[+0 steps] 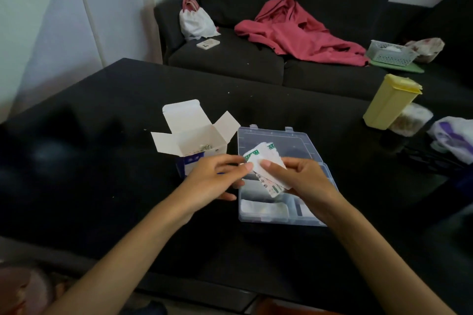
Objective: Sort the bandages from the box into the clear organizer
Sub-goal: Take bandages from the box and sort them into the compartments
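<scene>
A stack of white bandages with green print (265, 158) is held over the clear organizer (271, 217), whose lid lies open behind it. My right hand (299, 178) grips the stack from the right, thumb on top. My left hand (217, 178) pinches the stack's left edge between thumb and fingers. The white and blue bandage box (194, 135) stands open just left of the organizer, partly behind my left hand. White bandages lie in the organizer's near left compartment.
The black table (102, 161) carries a yellow container (389, 101) lying at the right, with a patterned item and a purple-white bag beside it. Behind the table is a dark sofa with a pink garment (297, 30), a white bag, a phone and a basket.
</scene>
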